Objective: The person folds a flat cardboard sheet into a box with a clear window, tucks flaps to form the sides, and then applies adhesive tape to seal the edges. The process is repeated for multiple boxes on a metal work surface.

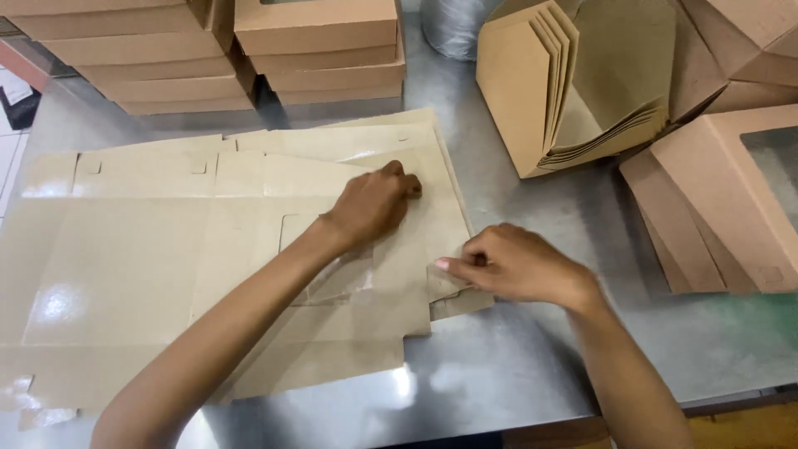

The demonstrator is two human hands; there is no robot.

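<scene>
Flat brown cardboard box blank (249,274), die-cut with a clear window panel and lying unfolded on the steel worktable (532,366), is the piece under both hands; it sits on top of other flat blanks of the same brown card that spread out to the left of it. The left hand (374,204) rests knuckles-up on the blank's upper right part, fingers curled and pressing the card down rather than gripping it. The right hand (511,266) is at the blank's right edge, thumb and fingers closed in a pinch on a small side flap (449,287) that is lifted slightly off the table. Judging by this, the step in hand looks like the first fold of the blank: one hand pins the panel while the other turns up the flap along its crease. The next move would call for keeping the pinned panel from sliding and bending the flap squarely on its score line, not across it. Beyond the blank stand stacks of finished brown boxes (316,50), to its upper right a bundle of folded brown card sleeves (573,83), and further right more windowed box lids (731,199).
</scene>
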